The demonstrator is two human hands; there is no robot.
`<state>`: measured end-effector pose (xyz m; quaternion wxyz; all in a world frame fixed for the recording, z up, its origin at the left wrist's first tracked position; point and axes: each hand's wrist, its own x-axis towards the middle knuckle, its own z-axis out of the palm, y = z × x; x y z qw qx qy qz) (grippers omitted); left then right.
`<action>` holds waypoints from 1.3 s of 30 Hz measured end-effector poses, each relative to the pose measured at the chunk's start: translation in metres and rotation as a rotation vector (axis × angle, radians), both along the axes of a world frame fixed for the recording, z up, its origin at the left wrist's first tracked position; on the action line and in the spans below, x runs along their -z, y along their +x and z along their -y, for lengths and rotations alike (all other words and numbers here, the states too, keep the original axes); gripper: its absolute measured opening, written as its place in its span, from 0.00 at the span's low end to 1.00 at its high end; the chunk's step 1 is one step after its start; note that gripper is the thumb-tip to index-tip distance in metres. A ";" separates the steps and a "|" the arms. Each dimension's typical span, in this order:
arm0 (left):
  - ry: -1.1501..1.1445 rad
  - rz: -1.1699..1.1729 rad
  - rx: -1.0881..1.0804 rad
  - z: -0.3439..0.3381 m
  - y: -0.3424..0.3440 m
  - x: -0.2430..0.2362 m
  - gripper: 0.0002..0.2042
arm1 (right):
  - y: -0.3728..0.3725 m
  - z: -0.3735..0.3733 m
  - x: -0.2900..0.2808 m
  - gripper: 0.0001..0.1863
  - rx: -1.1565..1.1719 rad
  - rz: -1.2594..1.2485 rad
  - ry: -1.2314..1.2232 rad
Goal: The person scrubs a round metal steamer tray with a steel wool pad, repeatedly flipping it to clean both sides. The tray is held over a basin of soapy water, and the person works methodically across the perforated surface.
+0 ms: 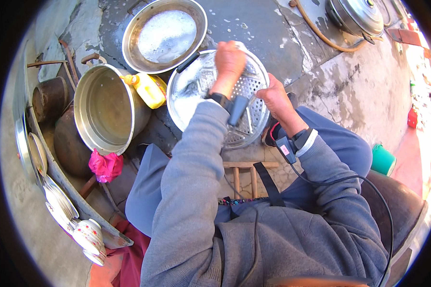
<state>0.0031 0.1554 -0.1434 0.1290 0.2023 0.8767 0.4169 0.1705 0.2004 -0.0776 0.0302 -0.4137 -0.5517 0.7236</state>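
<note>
A round metal steamer tray [254, 93], perforated and partly covered in white suds, is tilted in front of me above my knees. My right hand [277, 99] grips its right rim, thumb up along the edge. My left hand [230, 61] is closed and lies over the tray's far part. Something pale shows at its fingers, but I cannot make out what it holds. Just beyond the tray's left side stands a wide metal basin [129, 45] of foamy water. Beside that, a yellow bottle [151, 91] leans near the tray.
A large deep pot [84, 129] stands at the left, with a pink cloth or bag [105, 166] by it. Stacked plates [60, 198] and patterned bowls [88, 236] are at lower left. A lidded pot [357, 18] is at far right, a green bucket [383, 159] by my right knee.
</note>
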 end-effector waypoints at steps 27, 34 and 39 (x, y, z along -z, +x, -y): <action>-0.035 0.124 -0.158 0.103 0.038 0.060 0.13 | 0.012 0.018 -0.004 0.24 0.094 -0.045 0.130; 0.336 -0.051 0.005 0.058 0.083 0.010 0.12 | 0.018 0.029 -0.015 0.26 0.211 -0.033 0.000; -0.228 0.208 -0.111 0.147 0.058 0.065 0.12 | 0.021 0.028 -0.010 0.26 0.179 -0.071 0.061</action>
